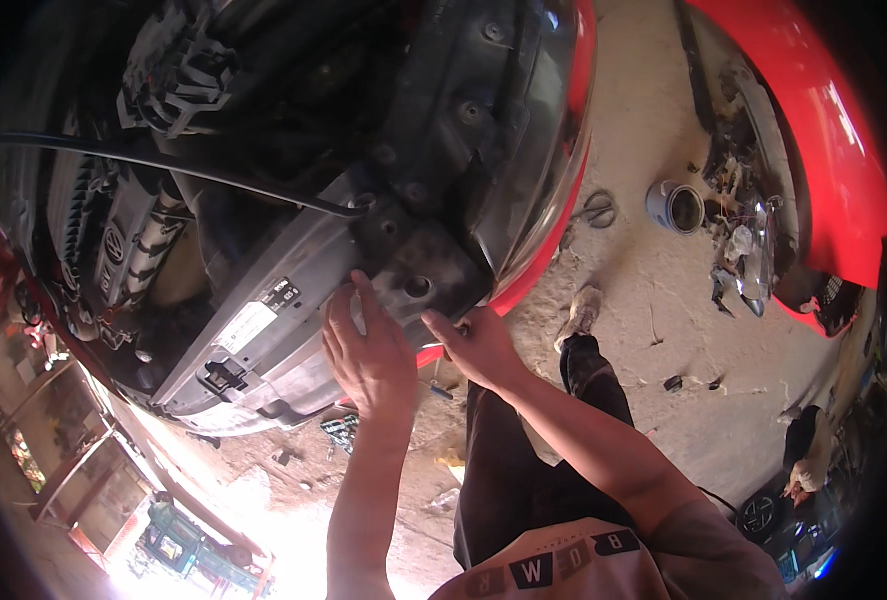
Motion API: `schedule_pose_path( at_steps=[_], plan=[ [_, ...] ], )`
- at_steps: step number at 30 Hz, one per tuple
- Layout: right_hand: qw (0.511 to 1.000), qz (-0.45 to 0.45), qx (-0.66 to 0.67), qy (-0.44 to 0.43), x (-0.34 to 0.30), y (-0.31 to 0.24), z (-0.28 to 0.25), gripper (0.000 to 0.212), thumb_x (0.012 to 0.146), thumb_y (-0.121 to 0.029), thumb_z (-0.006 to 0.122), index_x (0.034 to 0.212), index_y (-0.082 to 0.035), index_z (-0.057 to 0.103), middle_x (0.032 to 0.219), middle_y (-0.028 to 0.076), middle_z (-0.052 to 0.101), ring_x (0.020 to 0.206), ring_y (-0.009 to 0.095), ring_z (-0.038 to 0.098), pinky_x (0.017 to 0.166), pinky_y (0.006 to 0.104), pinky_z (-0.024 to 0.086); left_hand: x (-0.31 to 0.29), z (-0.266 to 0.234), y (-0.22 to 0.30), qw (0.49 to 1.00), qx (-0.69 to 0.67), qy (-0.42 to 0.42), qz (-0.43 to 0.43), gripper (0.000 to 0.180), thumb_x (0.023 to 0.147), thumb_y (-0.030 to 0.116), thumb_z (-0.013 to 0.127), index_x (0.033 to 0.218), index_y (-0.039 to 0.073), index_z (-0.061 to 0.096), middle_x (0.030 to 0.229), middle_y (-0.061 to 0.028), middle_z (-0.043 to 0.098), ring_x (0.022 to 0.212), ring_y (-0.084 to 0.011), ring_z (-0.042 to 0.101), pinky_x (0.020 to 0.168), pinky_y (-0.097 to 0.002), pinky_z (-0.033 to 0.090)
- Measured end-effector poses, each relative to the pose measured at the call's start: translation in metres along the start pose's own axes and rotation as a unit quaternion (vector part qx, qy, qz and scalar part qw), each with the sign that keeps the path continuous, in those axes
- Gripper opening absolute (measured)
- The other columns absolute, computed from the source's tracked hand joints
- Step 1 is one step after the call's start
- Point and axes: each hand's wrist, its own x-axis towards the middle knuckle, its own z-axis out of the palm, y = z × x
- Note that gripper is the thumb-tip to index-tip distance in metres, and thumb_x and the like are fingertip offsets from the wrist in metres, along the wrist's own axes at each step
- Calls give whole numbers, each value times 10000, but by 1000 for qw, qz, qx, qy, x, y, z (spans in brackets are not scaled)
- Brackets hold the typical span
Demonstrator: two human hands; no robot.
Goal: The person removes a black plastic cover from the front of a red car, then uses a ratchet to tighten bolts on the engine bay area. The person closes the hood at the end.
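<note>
Left grip (371, 358) loosely spread on grey panel (308, 275) near red bumper (533, 288); right grip (481, 348) curled at panel corner, cannot tell whether holding anything.

Two grips (371, 352) (479, 348), one can (675, 208)

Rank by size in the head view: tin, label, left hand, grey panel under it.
1. Grey panel
2. Left hand
3. Tin and label: too alike to rank; the tin looks farther away.
</note>
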Motion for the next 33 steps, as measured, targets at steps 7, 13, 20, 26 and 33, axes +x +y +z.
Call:
schedule_pose_path(
  at_steps=[7,13,20,26,33],
  plan=[
    [999,7,17,31,-7,-11,3,479,965,-445,684,774,-6,675,588,26,592,581,86,546,572,318,437,-1,8,-4,1000,13,5,26,549,821,-21,588,1369,-36,569,1253,-198,542,1095,-384,571,921,-484,493],
    [999,8,-12,44,-5,-6,6,499,948,-477,692,750,-19,683,558,31,579,551,104,548,553,336,436,4,3,-8,999,7,16,31,469,842,-40,588,1309,-27,622,1214,-175,573,1050,-358,596,907,-455,512],
    [999,-25,-4,40,-2,-7,-1,543,901,-546,687,796,-14,709,610,177,624,612,348,662,568,441,481,19,-23,-21,810,-397,-149,-405,250,973,235,687,1017,-9,712,878,-73,661,714,-185,661,596,-319,508],
    [1000,-5,1,25,1,-3,1,570,896,-574,676,788,-16,718,635,186,650,668,361,693,598,450,511,40,-24,-20,531,-595,-230,-558,485,964,457,694,1034,-22,673,830,-30,619,671,-136,573,632,-313,509],
    [999,24,-32,6,1,-4,1,666,858,-649,668,720,1,706,636,201,657,676,390,695,608,475,529,48,-26,-17,521,-577,-220,-589,423,971,411,697,1039,-6,675,842,-30,622,724,-144,583,671,-333,521]
  ],
)
